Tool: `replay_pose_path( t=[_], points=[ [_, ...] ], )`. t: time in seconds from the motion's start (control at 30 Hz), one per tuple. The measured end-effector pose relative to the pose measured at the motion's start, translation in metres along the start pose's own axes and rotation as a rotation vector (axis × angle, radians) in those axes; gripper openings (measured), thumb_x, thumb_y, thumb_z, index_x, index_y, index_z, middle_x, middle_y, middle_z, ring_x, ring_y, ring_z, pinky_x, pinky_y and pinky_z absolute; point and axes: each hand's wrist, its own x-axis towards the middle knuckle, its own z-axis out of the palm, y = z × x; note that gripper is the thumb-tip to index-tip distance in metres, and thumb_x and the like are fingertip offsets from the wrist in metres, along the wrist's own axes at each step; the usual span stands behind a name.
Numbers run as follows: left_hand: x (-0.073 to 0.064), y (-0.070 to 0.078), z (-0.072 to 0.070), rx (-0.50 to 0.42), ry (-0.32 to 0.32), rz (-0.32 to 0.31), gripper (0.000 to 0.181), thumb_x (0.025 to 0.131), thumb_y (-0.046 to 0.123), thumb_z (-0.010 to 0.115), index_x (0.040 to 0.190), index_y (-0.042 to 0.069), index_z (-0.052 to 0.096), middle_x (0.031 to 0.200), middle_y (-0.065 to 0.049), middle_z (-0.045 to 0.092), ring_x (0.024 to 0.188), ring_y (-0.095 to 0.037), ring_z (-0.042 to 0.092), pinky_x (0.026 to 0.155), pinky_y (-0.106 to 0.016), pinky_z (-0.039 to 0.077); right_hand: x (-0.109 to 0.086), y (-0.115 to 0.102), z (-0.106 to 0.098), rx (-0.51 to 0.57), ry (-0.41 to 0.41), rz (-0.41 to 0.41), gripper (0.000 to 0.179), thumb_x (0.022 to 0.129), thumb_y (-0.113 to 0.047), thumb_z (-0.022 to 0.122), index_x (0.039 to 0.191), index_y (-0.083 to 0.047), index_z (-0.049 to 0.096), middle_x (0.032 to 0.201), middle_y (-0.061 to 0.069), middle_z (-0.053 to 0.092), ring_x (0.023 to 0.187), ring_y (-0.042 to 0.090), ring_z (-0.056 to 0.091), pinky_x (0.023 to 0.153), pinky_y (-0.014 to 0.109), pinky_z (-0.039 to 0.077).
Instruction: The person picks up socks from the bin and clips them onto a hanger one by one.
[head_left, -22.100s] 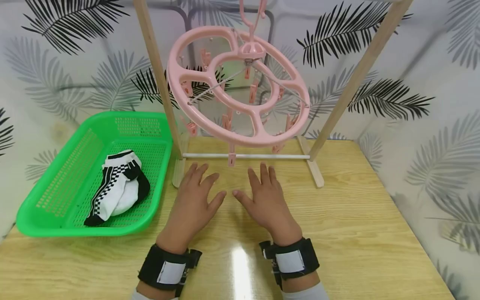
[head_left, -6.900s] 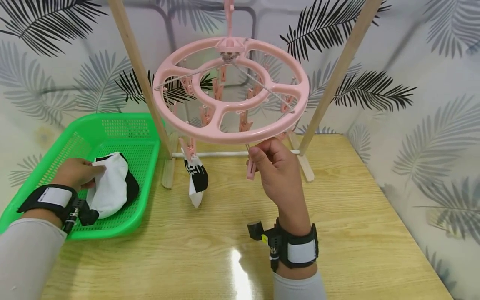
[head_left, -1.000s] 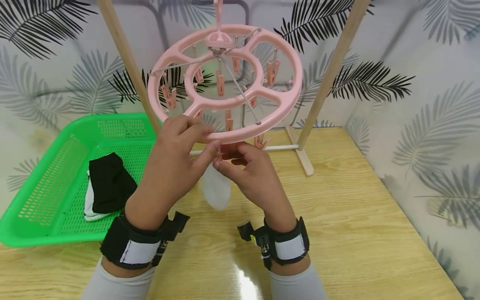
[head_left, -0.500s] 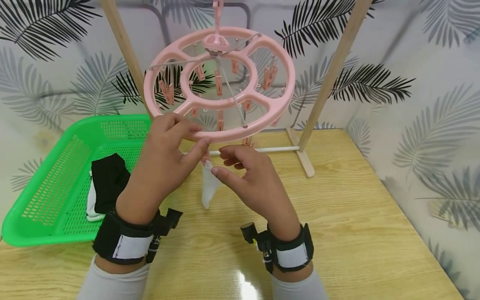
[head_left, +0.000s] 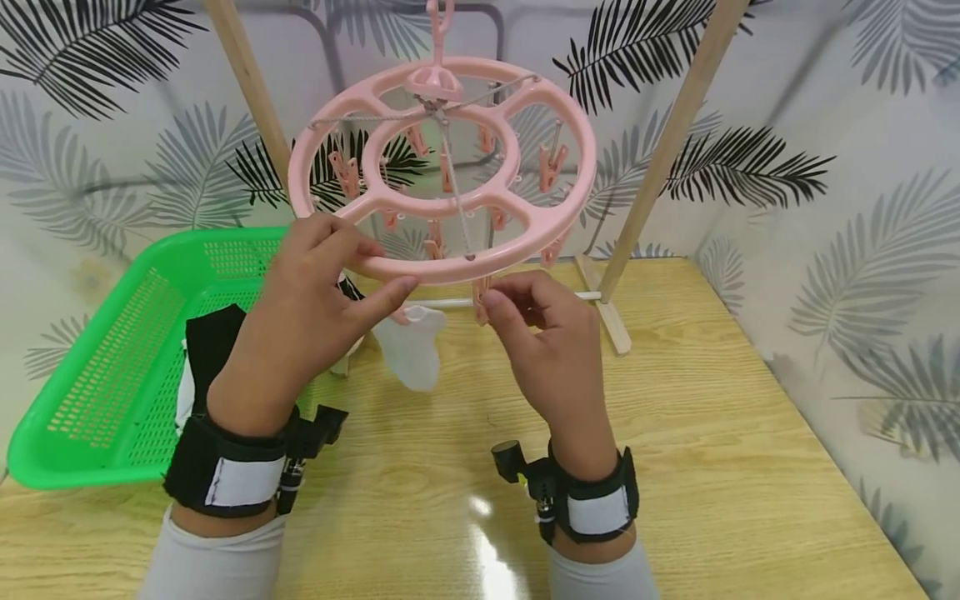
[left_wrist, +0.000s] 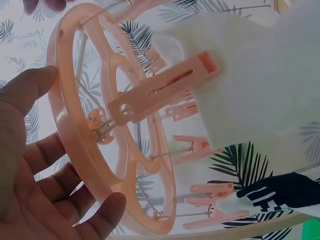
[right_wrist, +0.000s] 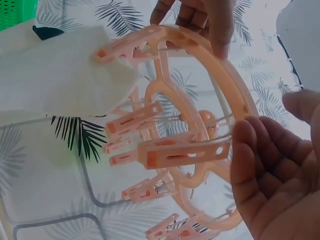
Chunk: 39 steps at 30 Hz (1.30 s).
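Observation:
My left hand grips the near left rim of a pink round drying hanger, fingers above and thumb below. Just right of that thumb, a white sock hangs from one of the hanger's pegs. My right hand is at another clothes peg under the front rim, its thumb and fingertips at the peg's sides. In the right wrist view this peg dangles beside my fingers. A black-and-white patterned sock hangs farther left, mostly hidden by my left hand in the head view.
At left stands a green basket holding black and white socks, partly behind my left forearm. The hanger hangs within a wooden frame with a white crossbar low down. A patterned cloth covers the wall behind.
Both hands were at the white sock's peg; my right hand has left it and moved right to another peg. The hanger has shifted, and the sock hangs farther left.

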Motion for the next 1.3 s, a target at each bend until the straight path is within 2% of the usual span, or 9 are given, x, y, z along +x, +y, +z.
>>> replay_pose_path(
  t=[0.1, 0.2, 0.27, 0.4, 0.57, 0.77, 0.97, 1.13, 1.3],
  points=[
    [0.0, -0.002, -0.005, -0.013, -0.003, 0.007, 0.032, 0.079, 0.018, 0.086, 0.092, -0.002, 0.066, 0.094, -0.016, 0.056, 0.09, -0.033, 0.05, 0.079, -0.043, 0.041, 0.001, 0.004, -0.003, 0.051, 0.111, 0.024, 0.021, 0.097, -0.02, 0.062, 0.091, -0.001, 0.068, 0.076, 0.004, 0.065, 0.062, 0.014, 0.057, 0.053, 0.026, 0.044],
    [-0.001, -0.003, -0.01, -0.008, 0.0, 0.025, 0.031, 0.079, 0.018, 0.086, 0.091, -0.001, 0.065, 0.092, -0.014, 0.055, 0.09, -0.032, 0.05, 0.079, -0.043, 0.041, 0.002, 0.009, -0.005, 0.093, 0.139, 0.065, 0.024, 0.097, -0.021, 0.061, 0.093, 0.002, 0.066, 0.08, 0.006, 0.062, 0.064, 0.016, 0.051, 0.053, 0.025, 0.041],
    [-0.001, -0.004, -0.014, -0.004, 0.008, 0.049, 0.032, 0.078, 0.018, 0.087, 0.09, -0.002, 0.065, 0.091, -0.015, 0.055, 0.089, -0.032, 0.051, 0.079, -0.043, 0.042, 0.003, 0.012, -0.004, 0.129, 0.087, 0.104, 0.024, 0.097, -0.021, 0.06, 0.101, 0.003, 0.066, 0.089, 0.008, 0.063, 0.074, 0.017, 0.054, 0.063, 0.026, 0.046],
    [0.0, -0.005, -0.019, -0.011, 0.013, 0.091, 0.033, 0.077, 0.018, 0.088, 0.09, -0.002, 0.065, 0.088, -0.014, 0.055, 0.086, -0.03, 0.051, 0.075, -0.04, 0.041, 0.004, 0.018, 0.0, 0.228, -0.106, 0.185, 0.032, 0.097, -0.022, 0.06, 0.121, 0.0, 0.061, 0.107, 0.009, 0.062, 0.096, 0.02, 0.058, 0.084, 0.035, 0.051],
    [0.0, -0.009, -0.024, -0.029, -0.01, 0.111, 0.031, 0.076, 0.016, 0.088, 0.09, -0.002, 0.066, 0.087, -0.013, 0.055, 0.082, -0.026, 0.052, 0.071, -0.038, 0.042, 0.004, 0.021, 0.007, 0.304, -0.256, 0.241, 0.031, 0.097, -0.023, 0.06, 0.12, -0.003, 0.06, 0.105, 0.009, 0.06, 0.087, 0.025, 0.059, 0.076, 0.038, 0.05],
    [0.0, -0.008, -0.029, -0.029, -0.029, 0.089, 0.031, 0.075, 0.014, 0.088, 0.09, -0.003, 0.067, 0.09, -0.014, 0.057, 0.084, -0.026, 0.053, 0.072, -0.038, 0.044, 0.003, 0.02, 0.009, 0.315, -0.28, 0.212, 0.015, 0.096, -0.013, 0.063, 0.107, -0.003, 0.061, 0.092, 0.008, 0.057, 0.081, 0.024, 0.053, 0.069, 0.032, 0.047],
    [0.001, -0.009, -0.032, -0.039, -0.032, 0.089, 0.03, 0.076, 0.014, 0.087, 0.089, -0.001, 0.066, 0.091, -0.012, 0.058, 0.084, -0.023, 0.054, 0.07, -0.035, 0.042, 0.004, 0.019, 0.009, 0.357, -0.266, 0.158, 0.014, 0.096, -0.009, 0.064, 0.107, -0.003, 0.058, 0.087, 0.009, 0.056, 0.077, 0.026, 0.055, 0.065, 0.031, 0.048],
    [0.001, -0.011, -0.033, -0.05, -0.039, 0.062, 0.028, 0.077, 0.014, 0.087, 0.091, 0.0, 0.068, 0.091, -0.009, 0.059, 0.084, -0.021, 0.053, 0.07, -0.034, 0.041, 0.004, 0.016, 0.011, 0.36, -0.249, 0.154, 0.012, 0.098, -0.01, 0.063, 0.103, -0.002, 0.057, 0.085, 0.009, 0.058, 0.074, 0.025, 0.059, 0.065, 0.033, 0.053],
    [0.0, -0.015, -0.032, -0.066, -0.049, 0.071, 0.026, 0.079, 0.011, 0.085, 0.095, -0.002, 0.069, 0.094, -0.011, 0.06, 0.087, -0.024, 0.054, 0.073, -0.037, 0.042, 0.003, 0.016, 0.011, 0.302, -0.217, 0.104, 0.01, 0.101, -0.011, 0.058, 0.097, -0.002, 0.058, 0.074, 0.006, 0.061, 0.064, 0.021, 0.062, 0.062, 0.032, 0.051]
  ],
)
